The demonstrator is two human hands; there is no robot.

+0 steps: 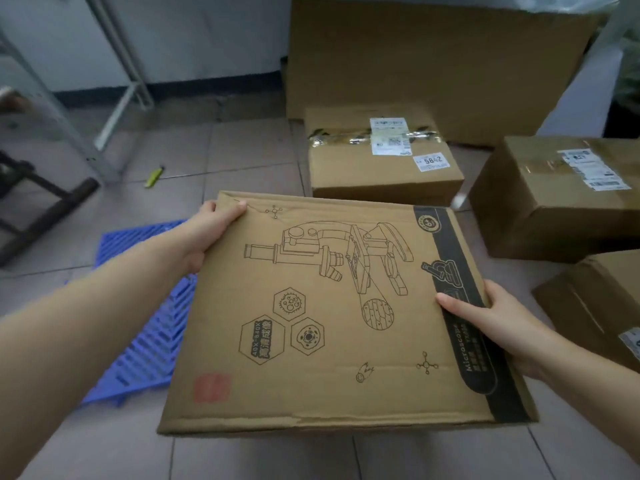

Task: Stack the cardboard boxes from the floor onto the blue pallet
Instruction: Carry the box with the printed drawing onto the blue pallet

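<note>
Microscope box (pixel 332 317) clamped between left hand (pixel 207 233) and right hand (pixel 491 320), above blue pallet (pixel 145 327), grey tiled floor (pixel 242 154).

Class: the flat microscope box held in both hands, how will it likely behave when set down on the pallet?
The microscope box looks stiff: it stays flat though the left hand and right hand grip only its edges. Broad and flat, it should not tip on the blue pallet. Probably light.
</note>
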